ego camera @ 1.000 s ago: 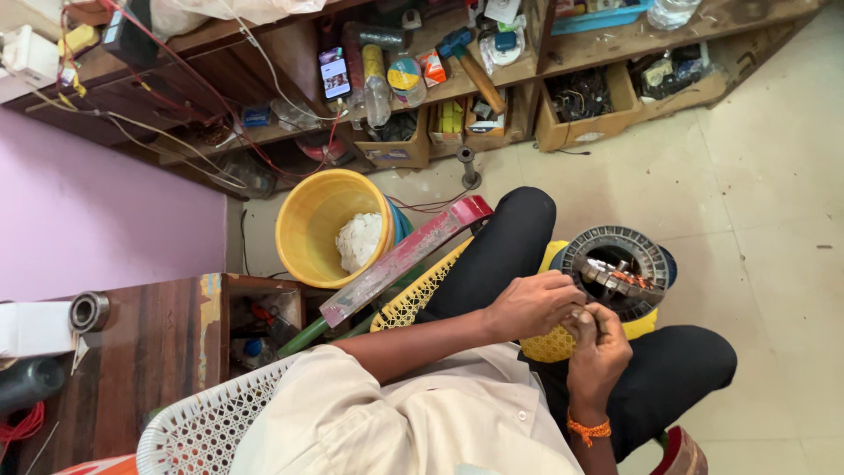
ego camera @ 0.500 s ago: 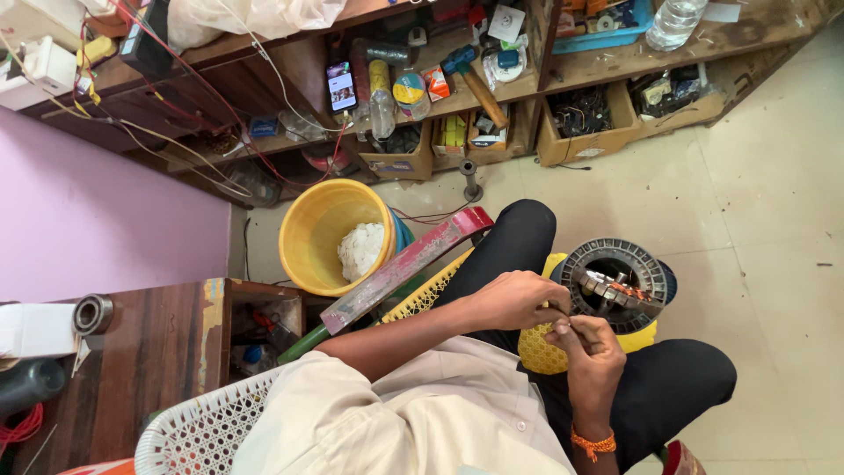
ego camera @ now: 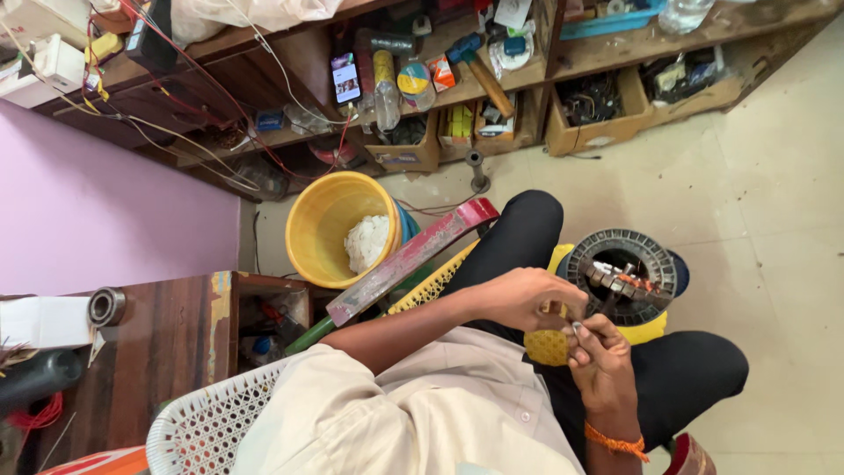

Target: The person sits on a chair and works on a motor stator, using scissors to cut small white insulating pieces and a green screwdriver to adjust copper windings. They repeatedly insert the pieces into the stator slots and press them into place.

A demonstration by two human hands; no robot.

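A ring-shaped motor stator [ego camera: 622,277], dark with metal parts across its middle, is being kept on the lap against a yellow perforated stool [ego camera: 549,345], between the black-clad knees. Something small is being pinched at its near rim; what it is cannot be told. The left hand [ego camera: 526,299] is being curled over the spot, fingers closed; the right hand [ego camera: 600,350] is being brought up from below, fingertips pressed together at the same point, an orange band at its wrist.

Judged step: fine work at the stator's near edge, likely on a wire or lead. The next move is judged to call for steady fingertips and the ring being kept from tipping off the lap.

Room: a red flat bar [ego camera: 413,259] is leaning just left of the forearm, beside a yellow bucket [ego camera: 330,224] holding white cloth. A wooden desk [ego camera: 149,352] is standing well left. Open tiled floor [ego camera: 774,237] is lying to the right; cluttered shelves [ego camera: 457,88] are ahead.
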